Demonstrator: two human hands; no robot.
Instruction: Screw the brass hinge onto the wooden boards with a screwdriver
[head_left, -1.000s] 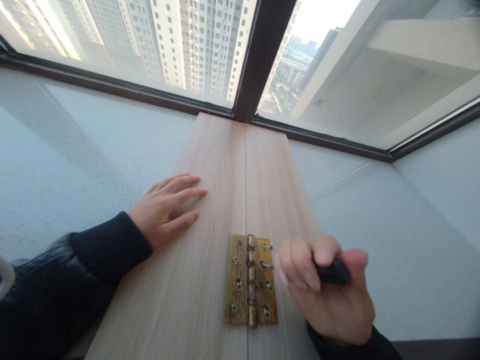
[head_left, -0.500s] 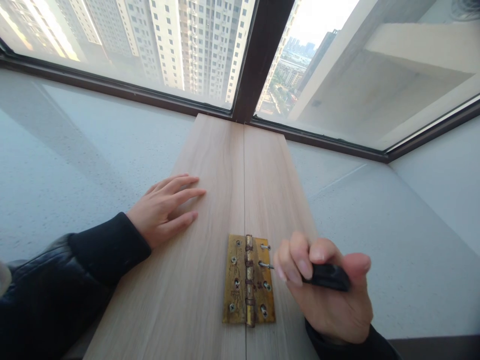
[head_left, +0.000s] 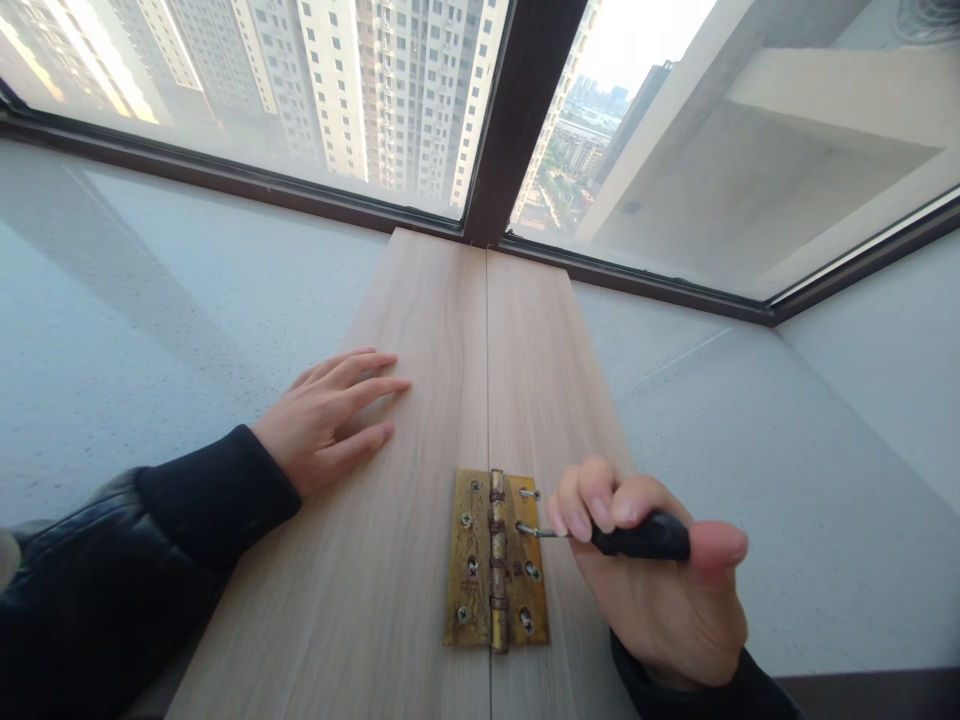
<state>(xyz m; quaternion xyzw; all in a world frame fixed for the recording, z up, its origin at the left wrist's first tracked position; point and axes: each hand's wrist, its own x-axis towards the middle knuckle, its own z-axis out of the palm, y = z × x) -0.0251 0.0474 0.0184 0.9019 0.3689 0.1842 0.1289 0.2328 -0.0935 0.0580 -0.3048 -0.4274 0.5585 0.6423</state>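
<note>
A worn brass hinge point(head_left: 480, 590) lies across the seam between two pale wooden boards, the left board point(head_left: 420, 320) and the right board point(head_left: 536, 350). Several screws sit in its holes; two on the right leaf, the upper screw point(head_left: 530, 494) and the one below it point(head_left: 528, 530), stick out at a slant. My right hand point(head_left: 652, 590) is closed around a screwdriver point(head_left: 641, 537) with a black handle, its tip at the lower slanted screw. My left hand point(head_left: 330, 420) rests on the left board, fingers spread, holding nothing.
The boards lie on a white speckled sill point(head_left: 187, 270) and reach the dark window frame point(head_left: 491, 190). Tall buildings show through the glass. A white wall point(head_left: 892, 370) rises at the right.
My right hand's fingers and thumb have shifted on the screwdriver handle, and more of its shaft shows. My left hand and the hinge stay as they were.
</note>
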